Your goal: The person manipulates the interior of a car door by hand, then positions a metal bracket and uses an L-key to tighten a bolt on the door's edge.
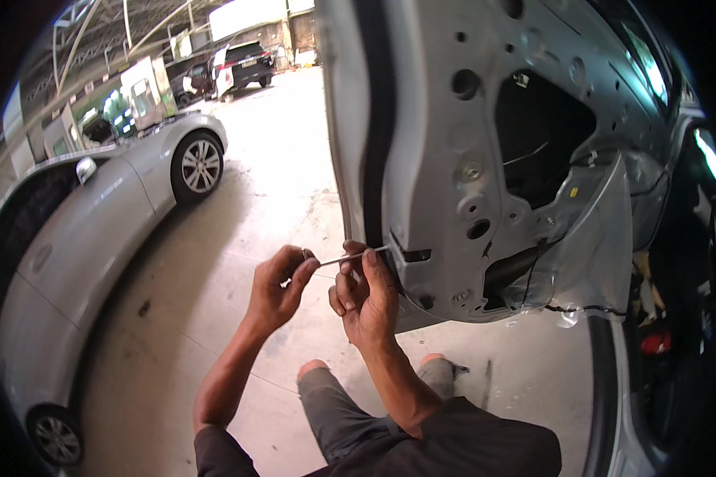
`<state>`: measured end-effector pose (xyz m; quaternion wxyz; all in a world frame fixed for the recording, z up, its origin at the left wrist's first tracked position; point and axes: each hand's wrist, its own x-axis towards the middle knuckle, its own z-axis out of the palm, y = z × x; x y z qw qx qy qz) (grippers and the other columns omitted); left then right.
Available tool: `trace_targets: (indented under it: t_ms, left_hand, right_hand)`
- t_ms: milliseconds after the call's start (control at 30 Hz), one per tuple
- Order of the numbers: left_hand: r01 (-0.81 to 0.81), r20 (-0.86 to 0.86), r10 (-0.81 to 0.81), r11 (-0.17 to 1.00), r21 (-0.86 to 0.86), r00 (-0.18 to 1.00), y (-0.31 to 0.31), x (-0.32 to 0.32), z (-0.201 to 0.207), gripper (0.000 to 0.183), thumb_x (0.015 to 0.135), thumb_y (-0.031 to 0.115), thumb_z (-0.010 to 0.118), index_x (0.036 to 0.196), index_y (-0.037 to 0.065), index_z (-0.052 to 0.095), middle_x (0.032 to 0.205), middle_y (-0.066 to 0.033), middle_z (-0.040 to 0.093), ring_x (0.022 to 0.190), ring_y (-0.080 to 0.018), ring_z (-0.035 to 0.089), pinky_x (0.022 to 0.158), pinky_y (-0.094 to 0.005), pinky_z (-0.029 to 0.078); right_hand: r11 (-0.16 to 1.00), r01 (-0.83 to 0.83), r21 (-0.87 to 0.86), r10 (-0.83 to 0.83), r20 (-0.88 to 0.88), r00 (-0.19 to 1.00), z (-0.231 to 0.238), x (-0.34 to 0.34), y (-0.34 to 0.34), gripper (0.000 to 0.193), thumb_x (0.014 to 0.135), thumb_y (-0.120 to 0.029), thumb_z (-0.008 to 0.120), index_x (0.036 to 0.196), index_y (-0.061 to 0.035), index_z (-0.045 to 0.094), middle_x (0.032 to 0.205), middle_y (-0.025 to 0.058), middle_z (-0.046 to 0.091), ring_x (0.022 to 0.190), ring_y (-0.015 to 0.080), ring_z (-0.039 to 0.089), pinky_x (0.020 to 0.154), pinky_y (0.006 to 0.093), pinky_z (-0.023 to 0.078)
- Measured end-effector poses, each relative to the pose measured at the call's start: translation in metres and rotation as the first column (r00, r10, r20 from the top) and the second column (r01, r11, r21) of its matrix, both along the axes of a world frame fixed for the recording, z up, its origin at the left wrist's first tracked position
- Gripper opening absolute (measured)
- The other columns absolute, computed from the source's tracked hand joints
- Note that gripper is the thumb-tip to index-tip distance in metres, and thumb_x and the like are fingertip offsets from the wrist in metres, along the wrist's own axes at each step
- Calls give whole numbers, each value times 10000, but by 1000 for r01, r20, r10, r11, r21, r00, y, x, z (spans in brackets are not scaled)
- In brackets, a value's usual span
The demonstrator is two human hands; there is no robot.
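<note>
A grey car door (pixel 437 191) without its inner trim panel stands in front of me, its bare metal edge toward my hands. My left hand (pixel 275 288) pinches the outer end of a thin metal rod-like tool (pixel 334 261). With thumb and fingers, my right hand (pixel 368 300) grips the same tool farther along, close to the door edge. The tool lies nearly level, its tip at the door edge beside a dark slot (pixel 416 255). Fingers partly cover the tool, so its exact kind cannot be made out.
Clear plastic sheeting (pixel 593 238) hangs loose from the door's lower right. A large dark opening (pixel 542 131) cuts through the door panel. On the left a silver car (pixel 95 226) is parked, and a dark vehicle (pixel 243 63) stands far back. The car's sill (pixel 605 381) runs at lower right.
</note>
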<state>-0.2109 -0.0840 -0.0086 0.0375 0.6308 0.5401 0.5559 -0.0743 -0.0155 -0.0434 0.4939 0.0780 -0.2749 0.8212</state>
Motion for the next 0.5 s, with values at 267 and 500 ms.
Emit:
trace_targets:
  t_ms: [267,500]
  left_hand:
    - [-71,564,-30,985,157,825,-21,7,-35,231,1025,190,503,856,35,529,643,54,445,511,-27,355,458,-207,300]
    - [-123,426,191,976,-181,884,2,40,-39,239,944,162,565,783,-7,513,560,-166,479,470,-274,467,492,-372,397]
  right_hand:
    - [929,-36,368,-121,395,911,-14,5,-21,271,963,-81,584,1201,39,632,925,97,639,532,69,498,462,227,416]
    - [747,-270,608,-499,780,378,-5,44,-23,243,923,3,587,1163,41,591,780,56,629,615,82,562,565,244,454]
